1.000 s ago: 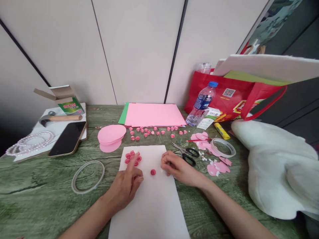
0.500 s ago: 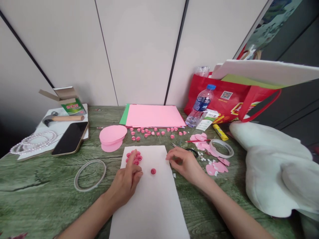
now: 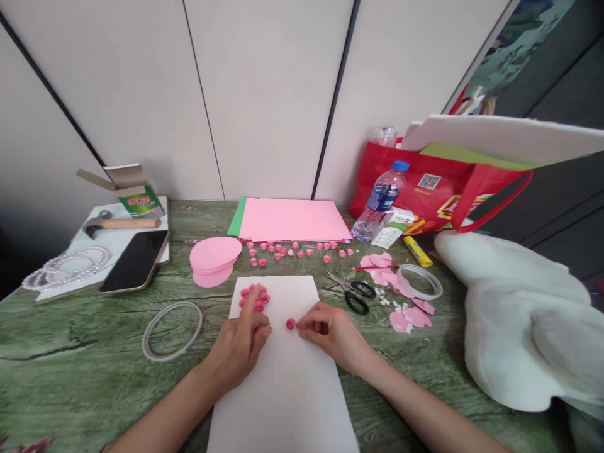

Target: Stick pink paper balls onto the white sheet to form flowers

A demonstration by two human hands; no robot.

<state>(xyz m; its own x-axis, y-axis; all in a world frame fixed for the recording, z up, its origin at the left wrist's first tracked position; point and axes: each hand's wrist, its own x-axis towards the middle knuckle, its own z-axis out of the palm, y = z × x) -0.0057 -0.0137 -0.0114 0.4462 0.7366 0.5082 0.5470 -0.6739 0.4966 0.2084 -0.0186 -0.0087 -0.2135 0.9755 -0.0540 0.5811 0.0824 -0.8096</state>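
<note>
A white sheet (image 3: 287, 384) lies on the green table in front of me. Near its top left sits a cluster of small pink paper rosettes (image 3: 255, 297). My left hand (image 3: 240, 346) rests on the sheet with a fingertip on that cluster, the other fingers curled. A single pink rosette (image 3: 290, 323) lies in the middle of the sheet. My right hand (image 3: 330, 333) has its fingertips pinched together right at this rosette, touching its right side.
Scissors (image 3: 353, 292), a tape roll (image 3: 419, 280) and pink scraps lie to the right. A clear tape ring (image 3: 172, 330) lies left. Pink discs (image 3: 214, 257), loose rosettes and pink paper (image 3: 292, 219) are behind. A phone (image 3: 134, 261), hammer, beads, bottle (image 3: 380, 198), red bag and white cloth (image 3: 519, 314) surround.
My right hand moved left from beside the scissors to the single rosette on the sheet. My left hand stayed on the cluster.
</note>
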